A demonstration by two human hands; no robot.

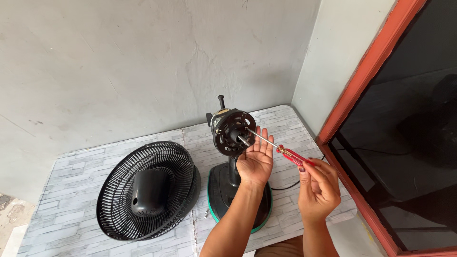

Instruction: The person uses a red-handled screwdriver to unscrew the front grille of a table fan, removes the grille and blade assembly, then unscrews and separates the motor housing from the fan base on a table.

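Note:
A black fan motor head (pixel 232 132) stands upright on its stand, its base (pixel 219 190) black with a green rim, on the table. My left hand (pixel 255 159) is open, palm up against the front of the motor head, fingers beside the shaft. My right hand (pixel 318 188) is shut on the red handle of a screwdriver (pixel 278 148). The screwdriver's metal shaft reaches left, its tip touching the round front plate of the motor head.
A black fan grille (pixel 148 190) with a black rear motor cover resting in it lies on the table's left part. The table (pixel 76 190) has a grey brick-pattern cover. A grey wall stands behind it, and a red-framed dark window (pixel 371 71) is at right. A black cable (pixel 285 185) runs from the base.

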